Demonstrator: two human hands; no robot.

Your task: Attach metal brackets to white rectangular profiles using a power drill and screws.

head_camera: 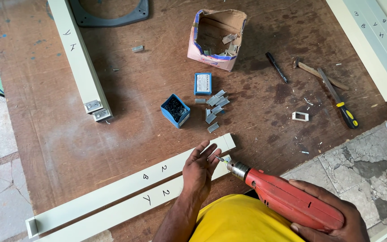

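My left hand lies flat and open on the two cream strips, fingers spread across their near ends; I judge it is pinning them so they do not slide under the bit. My right hand is closed around the body of the red drill, which lies low and slanted, its chuck and bit pointing at the strip end just beside my left fingertips. The bit tip looks to be touching the strip or almost so; I cannot tell which.

Both strips run away to the left of my left hand, side by side and touching, each with dark handwritten marks near the middle. A third cream bar lies well apart, up and left, with small metal brackets at its near end.

Just beyond my left fingertips sits a heap of grey metal clips, kept near, I think, for easy picking. Left of it is a small open blue box of dark screws; behind the heap, a flat blue-and-white packet. Farther off stands a torn pink cardboard carton with more clips. Beyond my right hand lie a black marker, a hammer, and a yellow-and-black-handled screwdriver.
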